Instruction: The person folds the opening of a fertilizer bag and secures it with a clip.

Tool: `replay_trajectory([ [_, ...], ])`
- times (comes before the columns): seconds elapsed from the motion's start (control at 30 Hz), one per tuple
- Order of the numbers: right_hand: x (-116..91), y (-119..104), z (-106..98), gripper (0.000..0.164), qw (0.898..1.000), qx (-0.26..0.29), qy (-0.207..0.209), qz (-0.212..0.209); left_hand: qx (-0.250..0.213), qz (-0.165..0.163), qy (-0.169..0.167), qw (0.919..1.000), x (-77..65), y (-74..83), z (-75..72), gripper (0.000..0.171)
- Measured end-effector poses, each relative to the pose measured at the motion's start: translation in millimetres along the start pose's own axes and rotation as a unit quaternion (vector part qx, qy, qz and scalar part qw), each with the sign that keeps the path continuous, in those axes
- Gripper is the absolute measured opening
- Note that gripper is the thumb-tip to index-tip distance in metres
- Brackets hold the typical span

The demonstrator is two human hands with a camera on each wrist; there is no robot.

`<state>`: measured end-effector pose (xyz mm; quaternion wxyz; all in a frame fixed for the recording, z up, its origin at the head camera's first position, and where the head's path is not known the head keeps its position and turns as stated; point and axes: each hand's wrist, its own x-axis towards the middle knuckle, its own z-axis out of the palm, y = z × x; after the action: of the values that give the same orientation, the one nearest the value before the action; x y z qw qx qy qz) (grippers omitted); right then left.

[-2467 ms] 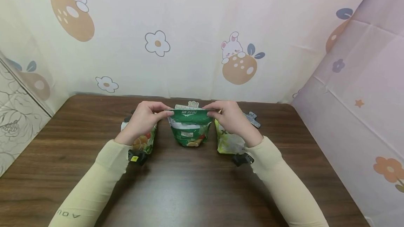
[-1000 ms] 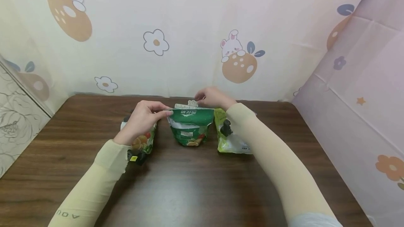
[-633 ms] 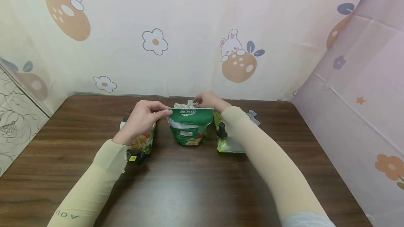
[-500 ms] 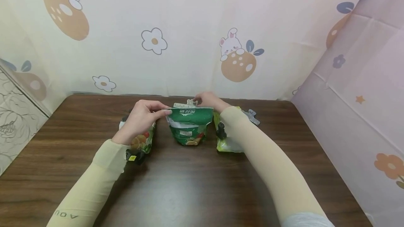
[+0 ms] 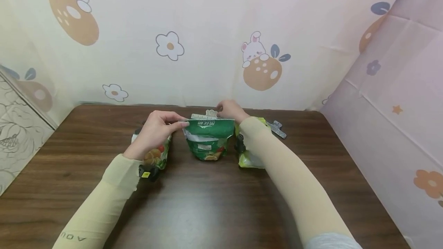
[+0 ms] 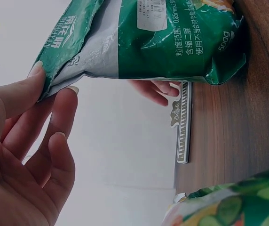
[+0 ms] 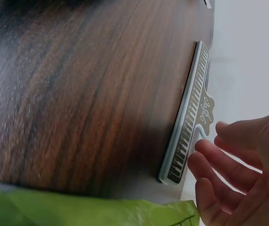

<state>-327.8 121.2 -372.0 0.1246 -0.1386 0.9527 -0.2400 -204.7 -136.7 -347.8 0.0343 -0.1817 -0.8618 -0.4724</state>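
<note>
In the head view, my left hand pinches the left end of the folded top of a green bag between thumb and fingers. The bag stands upright, printed with fruit; 500g is legible in the left wrist view. Behind it on the table lies a long bag clip with a piano-key print. My right hand is behind the bag's right side, close to the clip's handle. In the right wrist view, its thumb and loosely bent fingers are beside the clip, with nothing held between them.
A fruit-printed bag stands left of the green one, partly behind my left wrist. To the right is a yellow-green bag, partly covered by my right arm, with another clip behind it. A patterned curtain borders the table's back.
My right hand has let go of the green bag's right top corner and reached behind it to the clip. The left hand keeps its pinch, and the bag stays in place.
</note>
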Motion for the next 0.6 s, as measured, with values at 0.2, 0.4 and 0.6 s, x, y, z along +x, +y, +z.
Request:
replay_trajectory([
  [0.2,1,2,5,0.032,0.999,0.022,0.010,0.021,-0.005,0.003,0.000,1.0000,-0.4,1.2,0.3,0.012],
  [0.4,3,3,10,0.033,0.999,0.025,0.011,0.024,-0.007,0.002,0.000,1.0000,-0.7,0.1,0.0,0.012],
  [0.6,9,8,15,0.027,0.999,0.022,0.018,0.020,-0.004,0.003,-0.002,1.0000,-0.1,0.3,-0.5,0.012],
])
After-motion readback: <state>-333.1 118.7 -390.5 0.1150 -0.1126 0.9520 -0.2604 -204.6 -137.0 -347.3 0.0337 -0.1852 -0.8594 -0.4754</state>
